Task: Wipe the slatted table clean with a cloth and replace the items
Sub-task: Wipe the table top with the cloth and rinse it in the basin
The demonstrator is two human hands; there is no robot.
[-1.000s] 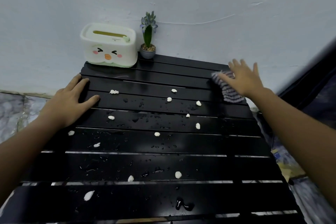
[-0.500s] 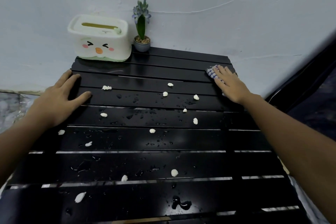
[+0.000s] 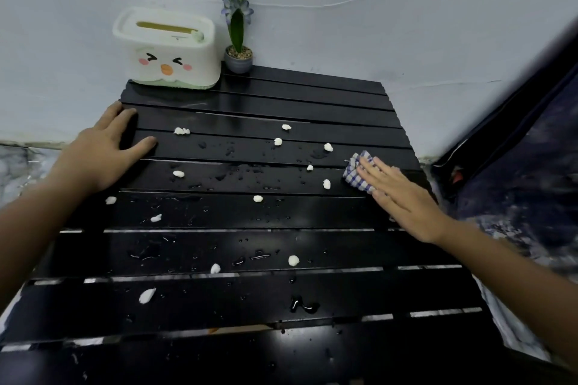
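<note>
Left hand (image 3: 103,153): we are resting it flat, fingers spread and gripping nothing, on the left edge of the black slatted counter (image 3: 250,300).

Tissue box (image 3: 167,50), white with a cartoon face: we are seeing it at the far left corner; what is in the slot we cannot tell.

Potted plant (image 3: 238,40): standing just beside the box, upright, in a small grey pot with gravel showing at the rim.

White crumbs (image 3: 275,141) and water drops (image 3: 301,306): we are finding these scattered over most slats.

Checked cloth (image 3: 356,173): lying bunched near the right edge, soft, light and likely damp; we judge it best pressed under a flat palm rather than pinched.

Right hand (image 3: 397,197): we are laying it flat on the cloth, fingers straight and together, pressing, not clamped.
</note>
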